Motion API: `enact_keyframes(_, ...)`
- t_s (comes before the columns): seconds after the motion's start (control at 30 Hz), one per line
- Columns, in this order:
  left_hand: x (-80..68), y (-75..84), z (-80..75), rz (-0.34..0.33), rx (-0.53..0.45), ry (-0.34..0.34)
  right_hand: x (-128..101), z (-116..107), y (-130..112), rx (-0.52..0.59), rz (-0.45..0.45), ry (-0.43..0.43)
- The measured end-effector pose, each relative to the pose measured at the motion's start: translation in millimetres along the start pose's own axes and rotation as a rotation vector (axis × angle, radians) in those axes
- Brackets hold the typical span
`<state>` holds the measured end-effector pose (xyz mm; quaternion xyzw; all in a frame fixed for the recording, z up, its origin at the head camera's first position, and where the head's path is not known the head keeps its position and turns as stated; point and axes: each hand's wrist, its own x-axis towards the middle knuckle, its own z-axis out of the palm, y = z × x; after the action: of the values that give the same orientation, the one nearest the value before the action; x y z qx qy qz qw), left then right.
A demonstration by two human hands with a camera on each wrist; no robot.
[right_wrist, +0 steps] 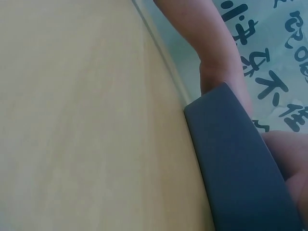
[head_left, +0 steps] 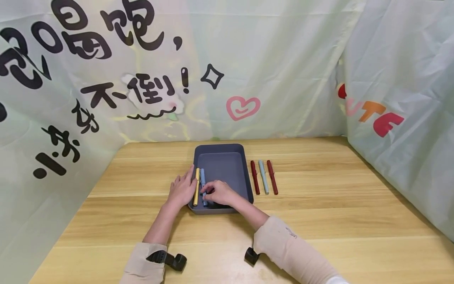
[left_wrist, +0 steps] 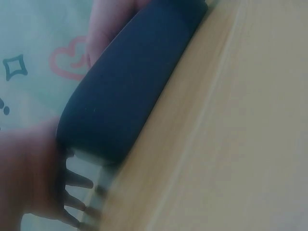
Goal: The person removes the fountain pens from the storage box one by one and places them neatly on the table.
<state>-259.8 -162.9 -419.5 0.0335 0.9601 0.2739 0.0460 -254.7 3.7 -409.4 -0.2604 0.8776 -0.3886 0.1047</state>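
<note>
A dark grey-blue tray [head_left: 227, 165] stands on the table, with a yellow pen [head_left: 196, 189] and a blue pen [head_left: 203, 176] side by side along the inside of its left wall. My left hand [head_left: 181, 190] rests at that wall with its fingers stretched, the thumb by the yellow pen. In the left wrist view, the fingers of the left hand [left_wrist: 38, 178] reach down outside the tray. My right hand [head_left: 220, 193] reaches over the tray's near right part, its thumb and forefinger pinching the blue pen low down. The tray wall [right_wrist: 236, 159] hides the right fingertips in the right wrist view.
Right of the tray, two dark red pens and a light blue pen [head_left: 263, 177] lie in a row on the wooden table [head_left: 319, 221]. Printed cloth [head_left: 283, 59] hangs behind and at both sides. Each forearm wears a black strapped-on camera [head_left: 251, 256].
</note>
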Motion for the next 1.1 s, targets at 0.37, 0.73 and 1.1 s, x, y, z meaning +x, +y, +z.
enact_keyframes(0.37,-0.2,0.6,-0.1,0.003,0.018,0.009,-3.5,-4.5,2.7,-0.05,0.036,0.065)
enact_keyframes(0.73,0.3,-0.2,1.0,0.007,0.016,0.007,-3.7,2.2,0.1,-0.211,0.036,0.076)
enact_keyframes(1.1,-0.3,-0.3,0.5,0.004,0.02,0.009,-5.0,-4.3,-1.4,-0.123,0.085,0.068)
